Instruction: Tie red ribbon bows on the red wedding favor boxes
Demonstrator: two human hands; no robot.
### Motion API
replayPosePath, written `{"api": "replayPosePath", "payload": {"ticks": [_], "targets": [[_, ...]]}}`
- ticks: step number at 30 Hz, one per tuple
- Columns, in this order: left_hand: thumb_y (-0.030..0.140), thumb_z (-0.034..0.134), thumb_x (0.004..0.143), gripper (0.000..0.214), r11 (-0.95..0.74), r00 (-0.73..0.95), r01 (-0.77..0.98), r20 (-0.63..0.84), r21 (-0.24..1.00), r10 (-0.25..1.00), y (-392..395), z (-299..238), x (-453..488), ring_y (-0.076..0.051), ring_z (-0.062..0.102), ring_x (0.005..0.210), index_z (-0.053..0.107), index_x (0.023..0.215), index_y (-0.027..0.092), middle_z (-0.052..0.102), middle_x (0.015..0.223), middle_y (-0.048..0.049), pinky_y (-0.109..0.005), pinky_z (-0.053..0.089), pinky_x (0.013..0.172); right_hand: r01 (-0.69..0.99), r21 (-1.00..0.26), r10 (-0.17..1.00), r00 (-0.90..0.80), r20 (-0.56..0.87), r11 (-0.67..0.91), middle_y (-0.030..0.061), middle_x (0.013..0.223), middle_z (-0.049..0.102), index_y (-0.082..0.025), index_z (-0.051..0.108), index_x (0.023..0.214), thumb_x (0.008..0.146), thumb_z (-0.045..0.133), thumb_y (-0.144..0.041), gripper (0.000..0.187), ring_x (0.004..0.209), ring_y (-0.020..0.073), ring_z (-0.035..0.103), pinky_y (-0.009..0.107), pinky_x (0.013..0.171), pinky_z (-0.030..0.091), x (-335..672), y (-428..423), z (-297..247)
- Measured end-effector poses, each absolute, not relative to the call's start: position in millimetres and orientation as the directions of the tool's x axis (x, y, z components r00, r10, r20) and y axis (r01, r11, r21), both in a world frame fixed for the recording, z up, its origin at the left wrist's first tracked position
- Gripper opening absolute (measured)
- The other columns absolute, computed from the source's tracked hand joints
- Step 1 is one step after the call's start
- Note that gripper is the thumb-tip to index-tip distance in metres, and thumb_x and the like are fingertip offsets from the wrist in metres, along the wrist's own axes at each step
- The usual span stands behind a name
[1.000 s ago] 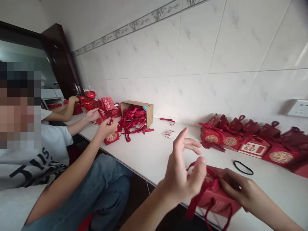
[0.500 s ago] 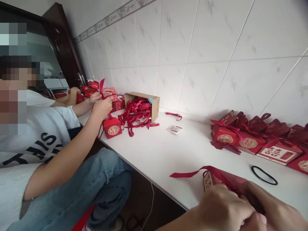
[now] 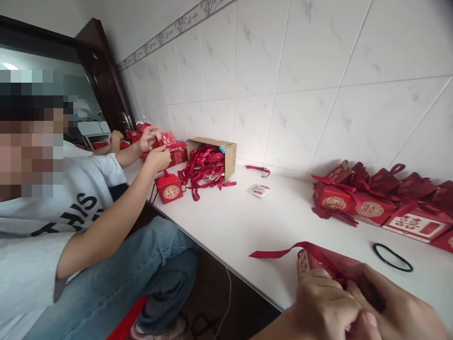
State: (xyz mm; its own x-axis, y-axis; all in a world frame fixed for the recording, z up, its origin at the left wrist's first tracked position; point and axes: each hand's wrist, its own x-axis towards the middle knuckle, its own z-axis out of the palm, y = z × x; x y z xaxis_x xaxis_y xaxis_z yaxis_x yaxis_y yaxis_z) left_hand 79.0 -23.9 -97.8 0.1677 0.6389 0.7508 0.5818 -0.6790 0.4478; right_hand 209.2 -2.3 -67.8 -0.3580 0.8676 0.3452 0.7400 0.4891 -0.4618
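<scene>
A small red gift box (image 3: pixel 303 264) with pale printed panels lies at the near right of the white table, mostly covered by my hands. Over its top runs a red ribbon (image 3: pixel 311 249), whose loose tail stretches left across the tabletop. My left hand (image 3: pixel 322 302) is closed with curled fingers on the ribbon at the box. Pressed close beside it, my right hand (image 3: pixel 392 297) is bent over the box's right side, its fingers also closed on the ribbon. The exact grip and the ribbon's knot area are hidden behind the knuckles.
A row of red gift boxes (image 3: pixel 375 208) stands along the tiled wall. Near them lies a black hair tie (image 3: pixel 392 258). A cardboard box (image 3: pixel 230 158) spills red ribbons, with a printed card (image 3: pixel 258 190) nearby. At left, a co-worker's hands (image 3: pixel 155 148) handle ribbon above a red box (image 3: pixel 169 189).
My hands stay at the box with only a slight shift. The co-worker's hands have moved, and the ribbon they hold has gone from upright to sideways. The camera view has tilted slightly.
</scene>
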Motion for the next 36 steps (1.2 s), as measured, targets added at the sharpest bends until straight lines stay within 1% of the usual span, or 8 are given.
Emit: {"api": "replayPosePath", "payload": {"ticks": [7,18,22,26,28,32,34,36], "targets": [[0.020,0.044,0.065,0.033,-0.818,0.037,0.476,0.922,0.324,0.386,-35,-73,65,-0.010,0.026,0.033,0.014,0.051,0.022,0.024,0.033,0.0048,-0.029,0.029,0.041,0.724,-0.472,0.859,-0.356,0.368,0.502,-0.0040,0.051,0.058,-0.026,0.049,0.069,0.077,0.043,-0.040,0.017,0.038,0.0145,0.051,0.024,0.042,0.041,188,-14,-39],[0.037,0.037,0.081,0.040,-0.705,0.088,0.426,0.750,0.567,0.656,-50,-55,56,-0.009,0.029,0.040,0.023,0.047,0.021,0.028,0.038,0.0034,-0.029,0.030,0.049,0.729,-0.504,0.877,-0.297,0.378,0.464,-0.0043,0.050,0.055,-0.026,0.047,0.068,0.076,0.041,-0.039,0.017,0.042,0.0155,0.051,0.025,0.046,0.038,185,-16,-40],[0.055,0.044,0.078,0.043,-0.348,0.360,-0.056,0.344,0.936,0.867,-43,-14,23,-0.010,0.041,0.040,0.054,0.061,0.018,0.046,0.043,0.0026,-0.025,0.033,0.048,0.732,-0.494,0.879,-0.336,0.337,0.469,-0.0027,0.053,0.058,-0.025,0.050,0.072,0.076,0.037,-0.043,0.022,0.045,0.0168,0.054,0.026,0.047,0.038,186,-14,-37],[0.054,0.032,0.084,0.044,-0.339,-0.143,-0.582,0.318,0.739,0.937,-25,29,-25,-0.006,0.030,0.040,0.050,0.067,0.018,0.029,0.043,0.0081,-0.024,0.037,0.056,0.737,-0.490,0.884,-0.351,0.310,0.465,-0.0023,0.050,0.056,-0.025,0.047,0.070,0.076,0.034,-0.047,0.026,0.044,0.0170,0.053,0.026,0.046,0.037,185,-13,-34],[0.044,0.030,0.087,0.038,-0.391,-0.283,-0.562,0.274,0.729,0.919,-20,38,-35,-0.005,0.025,0.040,0.043,0.062,0.018,0.023,0.046,0.0086,-0.022,0.035,0.055,0.735,-0.494,0.884,-0.349,0.311,0.464,-0.0024,0.051,0.056,-0.025,0.046,0.069,0.076,0.034,-0.047,0.025,0.044,0.0168,0.052,0.026,0.046,0.037,185,-13,-35],[0.034,0.047,0.081,0.024,-0.286,-0.124,-0.445,0.258,0.849,0.958,-26,23,-14,-0.009,0.039,0.048,0.047,0.063,0.018,0.037,0.050,0.0053,-0.026,0.039,0.058,0.717,-0.511,0.879,-0.353,0.322,0.475,-0.0024,0.051,0.056,-0.025,0.048,0.070,0.077,0.035,-0.047,0.026,0.043,0.0162,0.051,0.026,0.046,0.037,185,-12,-37],[0.028,0.060,0.074,0.014,-0.313,-0.003,-0.138,0.316,0.940,0.949,-30,7,6,-0.015,0.052,0.067,0.054,0.068,0.017,0.052,0.062,0.0002,-0.032,0.044,0.072,0.704,-0.520,0.874,-0.358,0.329,0.484,-0.0019,0.051,0.057,-0.025,0.052,0.073,0.076,0.036,-0.046,0.027,0.044,0.0164,0.052,0.026,0.047,0.038,186,-12,-37],[0.023,0.062,0.074,0.006,-0.390,0.117,0.353,0.374,0.850,0.920,-32,-10,23,-0.021,0.053,0.090,0.058,0.075,0.018,0.059,0.081,-0.0036,-0.038,0.040,0.090,0.693,-0.533,0.873,-0.347,0.342,0.485,-0.0012,0.054,0.058,-0.024,0.056,0.078,0.076,0.038,-0.045,0.028,0.046,0.0170,0.054,0.026,0.049,0.039,186,-12,-37]]}}
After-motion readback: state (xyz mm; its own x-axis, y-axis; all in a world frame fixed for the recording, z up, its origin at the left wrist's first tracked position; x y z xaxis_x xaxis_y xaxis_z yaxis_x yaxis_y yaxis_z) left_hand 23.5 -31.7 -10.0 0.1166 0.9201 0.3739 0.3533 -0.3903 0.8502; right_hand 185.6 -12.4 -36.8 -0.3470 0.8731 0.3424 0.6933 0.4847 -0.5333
